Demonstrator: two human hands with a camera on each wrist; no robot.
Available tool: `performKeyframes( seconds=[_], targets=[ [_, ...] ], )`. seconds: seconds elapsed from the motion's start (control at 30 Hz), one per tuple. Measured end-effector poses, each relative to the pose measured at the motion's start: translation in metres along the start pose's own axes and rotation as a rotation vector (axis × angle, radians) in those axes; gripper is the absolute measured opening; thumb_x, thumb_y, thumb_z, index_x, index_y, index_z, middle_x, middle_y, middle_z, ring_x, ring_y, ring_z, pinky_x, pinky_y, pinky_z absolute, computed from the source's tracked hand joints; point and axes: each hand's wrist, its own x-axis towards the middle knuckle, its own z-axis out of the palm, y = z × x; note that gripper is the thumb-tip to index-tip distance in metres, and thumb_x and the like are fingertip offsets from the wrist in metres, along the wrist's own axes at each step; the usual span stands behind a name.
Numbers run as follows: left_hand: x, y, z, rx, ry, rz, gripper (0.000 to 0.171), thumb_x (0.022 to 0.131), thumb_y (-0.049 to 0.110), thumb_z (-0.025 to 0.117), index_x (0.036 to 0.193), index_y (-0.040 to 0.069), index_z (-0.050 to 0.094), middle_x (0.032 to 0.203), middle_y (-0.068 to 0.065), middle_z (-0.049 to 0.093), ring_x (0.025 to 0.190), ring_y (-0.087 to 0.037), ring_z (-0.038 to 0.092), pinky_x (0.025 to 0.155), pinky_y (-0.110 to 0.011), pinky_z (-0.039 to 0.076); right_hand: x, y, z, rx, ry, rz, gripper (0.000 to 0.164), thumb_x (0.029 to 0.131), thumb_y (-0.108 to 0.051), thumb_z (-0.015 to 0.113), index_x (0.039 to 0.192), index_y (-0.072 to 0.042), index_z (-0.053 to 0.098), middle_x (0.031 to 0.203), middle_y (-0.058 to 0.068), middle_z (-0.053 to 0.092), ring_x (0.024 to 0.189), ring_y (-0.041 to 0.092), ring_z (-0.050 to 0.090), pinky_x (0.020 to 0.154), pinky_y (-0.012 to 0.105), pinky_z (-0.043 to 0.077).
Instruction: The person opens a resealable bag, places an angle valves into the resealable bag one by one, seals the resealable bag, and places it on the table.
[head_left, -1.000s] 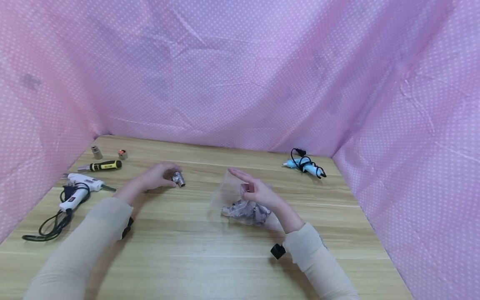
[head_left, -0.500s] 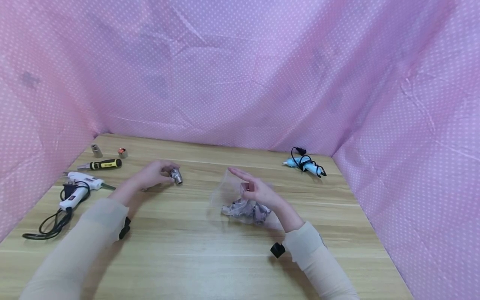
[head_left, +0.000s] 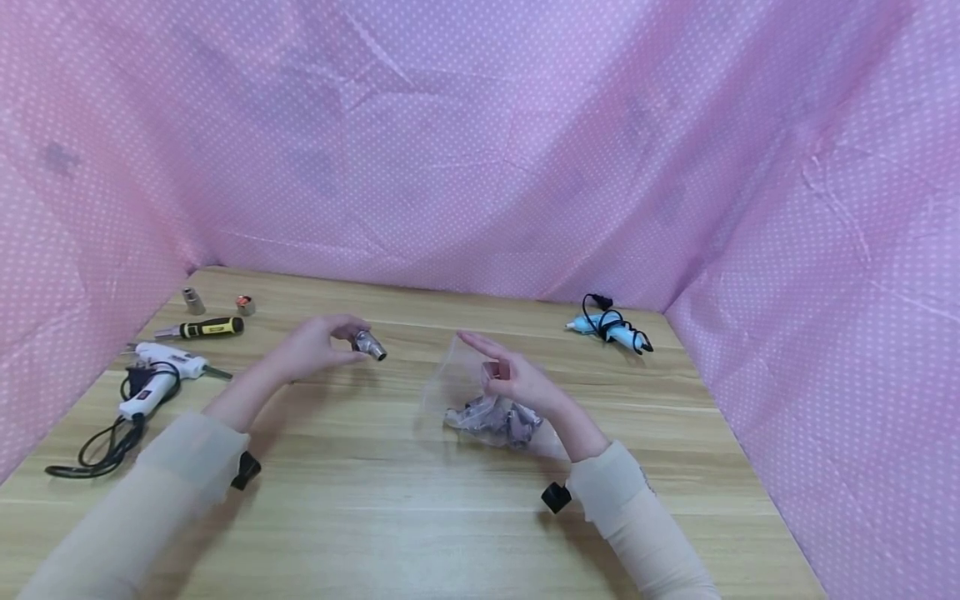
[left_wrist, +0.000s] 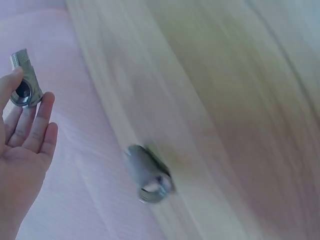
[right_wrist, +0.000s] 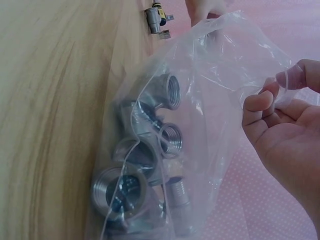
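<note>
A shiny metal tee pipe fitting (head_left: pixel 370 344) is pinched between the thumb and fingers of my left hand (head_left: pixel 311 346), held above the table. The left wrist view shows a round threaded opening on the side of this tee fitting (left_wrist: pixel 31 80). Another metal fitting (left_wrist: pixel 149 175) lies on the wood below, blurred. My right hand (head_left: pixel 525 387) grips the upper edge of a clear plastic bag (head_left: pixel 448 387), its index finger stretched along the rim in the head view. Several threaded metal fittings (right_wrist: pixel 172 92) lie inside the bag, which rests on the table.
Along the left are a white glue gun (head_left: pixel 153 383) with a black cord, a yellow-black screwdriver (head_left: pixel 210 328) and two small metal fittings, one upright (head_left: pixel 192 301) and one short (head_left: pixel 245 306). A light-blue glue gun (head_left: pixel 611 332) lies back right. Pink dotted cloth (head_left: pixel 480 167) surrounds the table.
My left hand has shifted slightly back, then rightward toward the bag with the tee fitting, which has turned to point more to the right. My right hand and the bag have hardly moved.
</note>
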Motion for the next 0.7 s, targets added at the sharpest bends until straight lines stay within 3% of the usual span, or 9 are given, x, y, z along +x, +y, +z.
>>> performKeyframes(
  seconds=[0.17,0.37,0.57,0.7],
  targets=[
    [-0.005,0.029,0.006,-0.011,0.060,0.052,0.051,0.074,0.023,0.081,0.118,0.004,0.062,0.101,-0.008,0.070,0.098,-0.029,0.064,0.092,-0.052,0.047,0.001,-0.001,0.000,-0.017,0.007,0.002,0.078,0.085,0.013,0.048,0.150,-0.022,0.024,0.158,0.000,0.013,0.066,0.008,0.045,0.059,0.029,0.047],
    [-0.010,0.058,0.024,-0.008,0.167,0.138,0.048,0.069,0.021,0.084,0.111,0.006,0.066,0.094,-0.005,0.071,0.089,-0.024,0.066,0.085,-0.045,0.052,0.000,-0.013,0.003,0.001,-0.008,-0.003,0.076,0.084,0.014,0.047,0.151,-0.011,0.020,0.158,0.008,0.011,0.066,0.007,0.045,0.060,0.029,0.046],
    [-0.016,0.081,0.052,-0.088,0.212,0.081,0.049,0.068,0.021,0.085,0.110,0.007,0.064,0.092,-0.003,0.070,0.085,-0.019,0.064,0.080,-0.040,0.053,-0.003,-0.029,0.005,0.000,-0.007,-0.001,0.074,0.084,0.012,0.048,0.150,-0.006,0.019,0.157,0.012,0.014,0.066,0.008,0.046,0.059,0.020,0.045],
    [-0.017,0.094,0.069,-0.150,0.223,0.090,0.044,0.067,0.018,0.085,0.104,0.008,0.063,0.090,-0.001,0.069,0.081,-0.015,0.063,0.078,-0.041,0.054,-0.003,-0.028,0.005,0.001,-0.010,-0.011,0.074,0.084,0.013,0.047,0.150,-0.006,0.019,0.153,0.015,0.019,0.066,0.007,0.045,0.058,0.019,0.044]
  ],
)
